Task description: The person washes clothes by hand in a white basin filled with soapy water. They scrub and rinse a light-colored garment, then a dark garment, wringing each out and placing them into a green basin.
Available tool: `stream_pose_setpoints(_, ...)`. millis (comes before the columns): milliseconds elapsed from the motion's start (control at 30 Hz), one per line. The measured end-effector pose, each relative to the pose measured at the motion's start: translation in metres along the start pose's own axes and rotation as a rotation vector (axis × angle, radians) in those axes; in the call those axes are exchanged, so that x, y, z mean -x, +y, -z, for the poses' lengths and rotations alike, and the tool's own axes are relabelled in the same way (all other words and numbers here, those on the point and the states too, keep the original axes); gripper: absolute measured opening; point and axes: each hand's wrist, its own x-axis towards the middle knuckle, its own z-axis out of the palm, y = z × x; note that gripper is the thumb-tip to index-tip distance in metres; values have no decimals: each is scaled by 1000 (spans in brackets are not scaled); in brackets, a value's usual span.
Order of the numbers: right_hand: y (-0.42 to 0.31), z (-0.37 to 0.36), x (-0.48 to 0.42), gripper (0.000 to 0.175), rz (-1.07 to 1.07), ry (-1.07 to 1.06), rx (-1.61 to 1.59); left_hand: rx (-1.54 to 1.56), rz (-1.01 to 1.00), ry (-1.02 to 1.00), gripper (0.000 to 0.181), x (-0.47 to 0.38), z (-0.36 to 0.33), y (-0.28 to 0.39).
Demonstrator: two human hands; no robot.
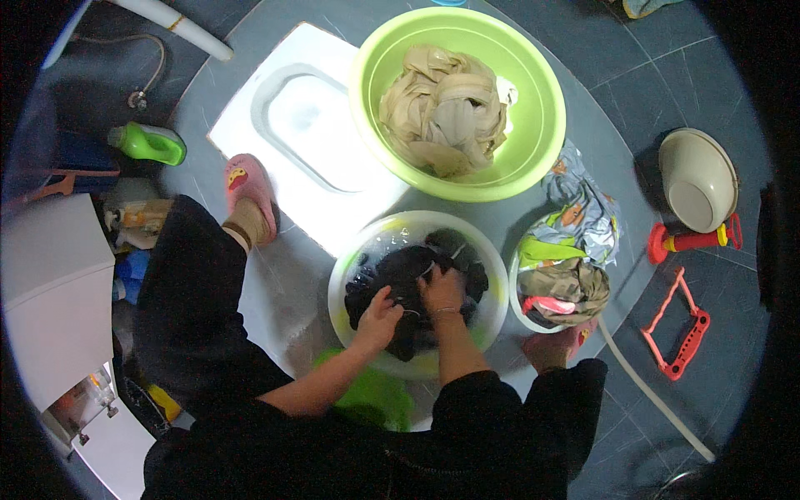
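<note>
A white plastic basin (417,217) stands on the floor between my feet, with dark wet fabric (400,269) bunched in it. My left hand (378,317) is over the near left part of the fabric, its fingers curled at the cloth. Close on its right, my right hand (442,291) presses into the same fabric, fingers bent down; a thin band circles that wrist. Whether either hand grips the cloth is hard to tell. Beyond the basin, a large lime-green tub (537,144) holds a heap of twisted beige cloth (447,112).
A white squat toilet (237,119) lies at the back left, a green bottle (153,144) beyond my slippered foot. On the right, a small basin (514,294) is piled with clothes (565,284), near a hose (650,387). A beige bowl (690,209) stands by the right wall.
</note>
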Motion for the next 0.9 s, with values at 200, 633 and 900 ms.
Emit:
stream_pose_setpoints(200, 10, 38, -23, 43, -1, -160, -167, 56, 27, 14, 55, 9, -8, 6)
stream_pose_setpoints(633, -101, 181, 251, 26, 230, 65, -980, 952, 183, -603, 71, 62, -18, 42)
stream_pose_setpoints(900, -133, 272, 378, 26, 488, 504, -759, 1051, 267, -506, 52, 35, -11, 29)
